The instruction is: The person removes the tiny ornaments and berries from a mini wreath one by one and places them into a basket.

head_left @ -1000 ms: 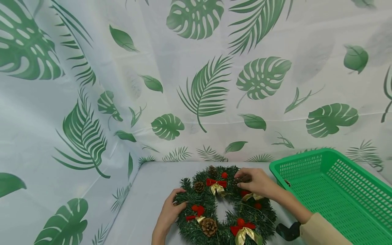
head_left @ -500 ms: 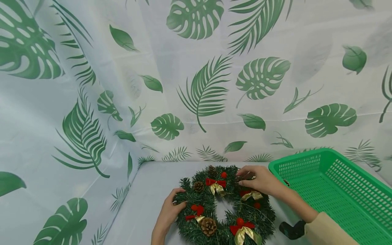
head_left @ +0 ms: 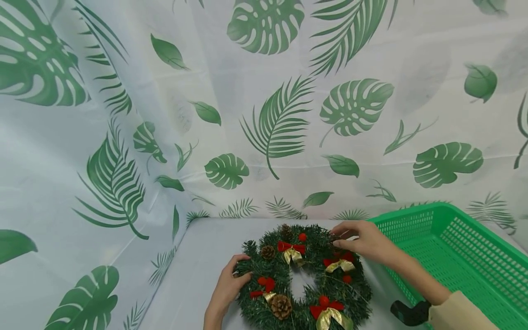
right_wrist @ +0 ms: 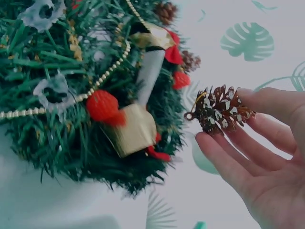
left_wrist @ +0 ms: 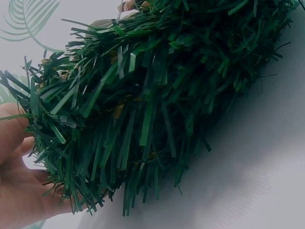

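A green tinsel wreath (head_left: pixel 272 275) lies on the white table, dressed with red-and-gold bows, red balls, pinecones and a gold bead string. My left hand (head_left: pixel 227 284) grips its left side, thumb on top; in the left wrist view the fingers (left_wrist: pixel 28 195) reach under the tinsel. Between thumb and fingers my right hand (right_wrist: pixel 267 148) pinches a small brown pinecone (right_wrist: pixel 221 112) with white-tipped scales and a little loop at its end. In the right wrist view this pinecone is apart from the wreath, just beyond its edge. From the head, the right hand mostly covers it.
A green plastic basket (head_left: pixel 441 215) with slotted walls stands to the right, under the right forearm. A black curved device (head_left: pixel 408 314) shows at the right sleeve. Leaf-printed white curtains (head_left: pixel 288 192) rise behind and to the left of the table.
My right hand, with the pinecone, has drawn back to the right from the wreath's upper right, uncovering more of the bow there. The left hand stays in place.
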`<action>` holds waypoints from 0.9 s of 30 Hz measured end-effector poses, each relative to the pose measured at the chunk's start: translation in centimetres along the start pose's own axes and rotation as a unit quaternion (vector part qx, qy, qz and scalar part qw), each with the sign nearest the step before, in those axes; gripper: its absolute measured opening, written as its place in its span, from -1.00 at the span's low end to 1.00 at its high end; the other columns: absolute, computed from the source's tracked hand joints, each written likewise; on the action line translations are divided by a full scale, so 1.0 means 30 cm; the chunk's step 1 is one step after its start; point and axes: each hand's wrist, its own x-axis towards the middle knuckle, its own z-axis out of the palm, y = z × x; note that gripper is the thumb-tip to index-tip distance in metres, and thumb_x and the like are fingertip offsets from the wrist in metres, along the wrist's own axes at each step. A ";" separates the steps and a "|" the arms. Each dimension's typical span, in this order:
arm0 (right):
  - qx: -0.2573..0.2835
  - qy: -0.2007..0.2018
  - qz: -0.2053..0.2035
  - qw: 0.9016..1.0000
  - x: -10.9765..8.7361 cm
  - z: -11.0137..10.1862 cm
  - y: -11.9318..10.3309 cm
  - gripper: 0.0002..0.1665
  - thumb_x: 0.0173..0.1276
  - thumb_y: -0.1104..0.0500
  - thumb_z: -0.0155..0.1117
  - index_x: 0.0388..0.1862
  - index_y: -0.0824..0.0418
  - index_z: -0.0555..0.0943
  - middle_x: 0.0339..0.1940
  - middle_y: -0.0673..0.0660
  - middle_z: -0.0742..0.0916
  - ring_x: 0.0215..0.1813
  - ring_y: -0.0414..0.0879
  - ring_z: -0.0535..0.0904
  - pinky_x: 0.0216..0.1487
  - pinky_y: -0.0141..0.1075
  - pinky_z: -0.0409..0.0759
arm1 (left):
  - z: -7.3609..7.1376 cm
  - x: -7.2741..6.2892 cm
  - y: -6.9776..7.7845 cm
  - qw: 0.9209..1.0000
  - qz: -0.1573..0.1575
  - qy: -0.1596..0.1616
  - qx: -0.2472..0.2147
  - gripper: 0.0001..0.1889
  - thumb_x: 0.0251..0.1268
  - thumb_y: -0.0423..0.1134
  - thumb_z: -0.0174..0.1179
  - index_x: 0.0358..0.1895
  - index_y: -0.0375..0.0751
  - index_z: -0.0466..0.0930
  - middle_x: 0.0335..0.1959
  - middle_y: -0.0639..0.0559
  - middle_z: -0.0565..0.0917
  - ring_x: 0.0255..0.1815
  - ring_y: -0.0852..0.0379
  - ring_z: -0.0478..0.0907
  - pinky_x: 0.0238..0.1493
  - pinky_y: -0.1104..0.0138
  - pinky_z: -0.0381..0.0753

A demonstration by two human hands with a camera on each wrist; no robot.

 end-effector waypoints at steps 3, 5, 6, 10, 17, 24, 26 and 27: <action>-0.005 0.003 0.011 1.000 -0.025 -0.030 0.002 -0.64 0.38 0.09 0.44 0.08 0.22 0.72 0.04 0.19 0.77 -0.04 -0.02 0.75 -0.18 -0.31 0.68 | 0.006 -0.002 -0.002 1.000 -0.002 -0.002 0.004 -0.55 0.33 -0.27 0.29 0.29 -0.08 0.53 0.57 -0.32 0.26 0.56 -0.51 0.12 0.14 -0.09 0.50; -0.005 0.006 0.020 1.000 -0.042 -0.048 0.005 -0.64 0.38 0.07 0.43 0.09 0.20 0.72 0.04 0.17 0.78 -0.04 -0.04 0.75 -0.17 -0.28 0.67 | 0.009 -0.005 -0.005 1.000 -0.010 -0.005 0.002 -0.54 0.32 -0.30 0.28 0.28 -0.08 0.53 0.58 -0.34 0.24 0.56 -0.51 0.11 0.06 -0.03 0.49; -0.008 0.007 0.022 1.000 -0.050 -0.057 0.008 -0.63 0.39 0.06 0.43 0.10 0.19 0.72 0.04 0.16 0.78 -0.03 -0.06 0.75 -0.16 -0.27 0.67 | 0.009 -0.006 -0.005 1.000 -0.014 -0.006 0.002 -0.54 0.31 -0.31 0.28 0.28 -0.08 0.53 0.58 -0.35 0.23 0.56 -0.52 0.10 0.05 -0.01 0.48; 0.013 0.010 0.037 0.999 -0.072 -0.098 0.016 -0.61 0.43 0.05 0.39 0.14 0.20 0.70 0.07 0.18 0.77 -0.04 -0.12 0.75 -0.14 -0.21 0.68 | 0.011 -0.006 -0.003 1.000 -0.018 -0.007 -0.002 -0.54 0.31 -0.30 0.28 0.29 -0.06 0.53 0.59 -0.32 0.23 0.56 -0.51 0.11 0.14 -0.11 0.49; 0.019 0.020 0.061 0.998 -0.088 -0.197 0.030 -0.53 0.48 0.02 0.33 0.22 0.27 0.65 0.13 0.30 0.75 -0.14 -0.16 0.78 -0.14 -0.16 0.70 | 0.021 0.006 -0.001 1.000 -0.006 -0.008 -0.007 -0.53 0.34 -0.30 0.27 0.31 -0.09 0.51 0.58 -0.34 0.24 0.52 -0.52 0.19 0.10 -0.04 0.52; -0.002 0.049 0.066 0.997 -0.101 -0.250 0.066 -0.54 0.47 0.04 0.36 0.19 0.30 0.65 0.06 0.28 0.78 -0.13 -0.29 0.75 -0.16 -0.28 0.70 | 0.011 0.007 0.006 1.000 -0.006 0.003 -0.002 -0.52 0.32 -0.29 0.28 0.31 -0.09 0.51 0.57 -0.33 0.27 0.53 -0.53 0.16 0.26 -0.23 0.45; -0.001 0.054 0.071 0.996 -0.108 -0.254 0.088 -0.55 0.47 0.06 0.36 0.18 0.32 0.65 0.03 0.26 0.79 -0.14 -0.31 0.75 -0.15 -0.31 0.69 | 0.005 0.004 0.005 1.000 -0.013 0.004 0.003 -0.53 0.32 -0.29 0.29 0.30 -0.09 0.52 0.57 -0.33 0.26 0.55 -0.54 0.11 0.27 -0.24 0.44; 0.002 0.054 0.072 0.996 -0.113 -0.254 0.100 -0.55 0.47 0.07 0.35 0.18 0.34 0.64 0.01 0.26 0.80 -0.15 -0.31 0.75 -0.15 -0.31 0.69 | 0.003 0.003 0.004 1.000 -0.019 0.003 0.004 -0.53 0.32 -0.29 0.29 0.29 -0.08 0.52 0.58 -0.33 0.25 0.55 -0.54 0.11 0.23 -0.20 0.47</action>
